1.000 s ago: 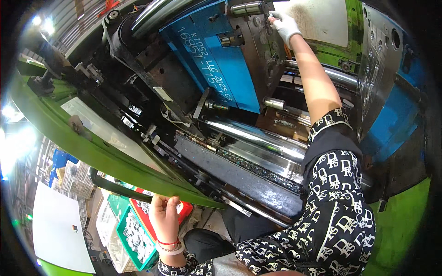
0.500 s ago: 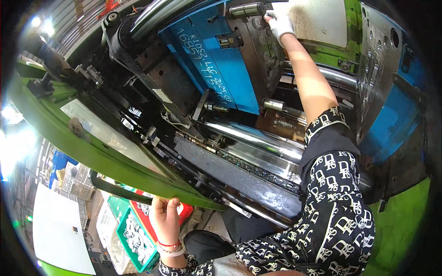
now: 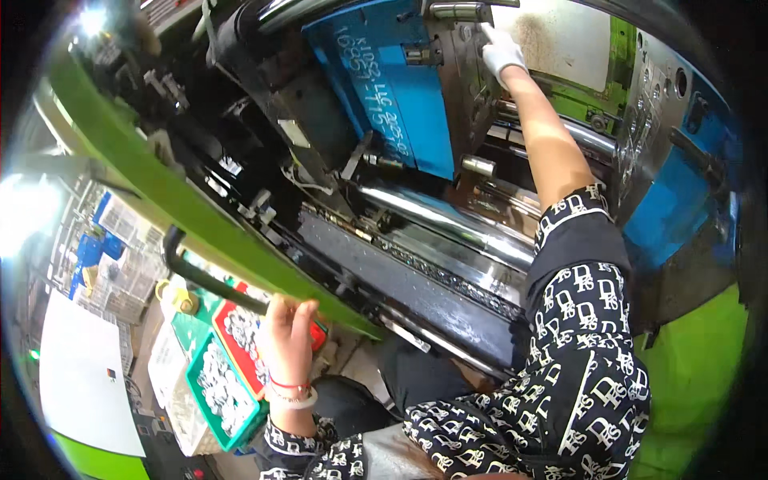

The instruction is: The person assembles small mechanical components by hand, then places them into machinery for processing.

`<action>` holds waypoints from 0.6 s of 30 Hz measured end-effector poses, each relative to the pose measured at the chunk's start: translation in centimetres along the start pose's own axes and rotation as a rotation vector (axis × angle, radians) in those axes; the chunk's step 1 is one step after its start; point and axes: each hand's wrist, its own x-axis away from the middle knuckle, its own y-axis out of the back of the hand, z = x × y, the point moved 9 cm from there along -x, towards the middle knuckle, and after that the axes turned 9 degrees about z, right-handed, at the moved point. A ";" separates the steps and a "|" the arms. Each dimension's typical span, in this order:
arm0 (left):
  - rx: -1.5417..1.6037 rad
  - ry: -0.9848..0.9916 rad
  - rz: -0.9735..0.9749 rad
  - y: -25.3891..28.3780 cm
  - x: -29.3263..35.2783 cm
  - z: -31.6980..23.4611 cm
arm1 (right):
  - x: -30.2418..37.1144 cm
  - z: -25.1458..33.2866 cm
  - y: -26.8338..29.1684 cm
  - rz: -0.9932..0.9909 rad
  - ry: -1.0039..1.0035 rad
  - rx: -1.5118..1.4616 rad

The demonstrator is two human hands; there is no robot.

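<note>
My left hand (image 3: 286,340), bare, with a red string and a pale bracelet at the wrist, is closed round the lower end of a black door handle (image 3: 212,280). That handle is fixed to a curved green machine door (image 3: 216,228). My right hand (image 3: 503,54), in a white glove, reaches far into the machine. Its fingers stretch toward the dark metal face of a blue mould half (image 3: 392,104), beside a steel guide pin (image 3: 456,11). Nothing shows in the glove, though part of the fingers is hard to make out.
Facing it on the right stands the other mould half (image 3: 652,104), with blue sides. Shiny tie bars (image 3: 448,216) run across below. Left of my legs are a green tray (image 3: 224,392) and a red tray (image 3: 260,370), both with small silvery parts. A white panel (image 3: 84,376) stands farther left.
The green door and handle have shifted in view as my head turned slightly. My right hand has drawn slightly away from the guide pin. My left hand stays on the handle.
</note>
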 end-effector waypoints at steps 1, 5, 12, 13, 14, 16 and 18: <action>0.002 -0.043 0.024 -0.2 -0.3 -0.2 | 0.6 -0.4 1.2 -0.078 -0.084 0.001; 0.045 -0.128 0.177 -2.3 2.0 1.9 | 3.0 -3.2 3.6 -0.304 -0.054 -0.297; 0.720 0.503 0.280 -0.6 10.0 22.1 | 11.3 -0.7 7.1 -0.044 0.197 -0.181; 1.050 0.583 0.115 -0.2 9.4 25.8 | 11.5 -2.6 8.1 -0.043 0.250 -0.384; 1.392 0.640 -0.021 -0.5 8.8 28.6 | 9.9 -7.4 10.5 -0.039 0.595 -0.152; 1.473 0.459 -0.229 5.6 9.9 32.9 | 18.1 3.2 6.6 0.015 0.140 -0.564; 1.592 0.467 -0.377 6.8 9.0 31.8 | 21.7 7.8 6.4 0.033 0.237 -0.527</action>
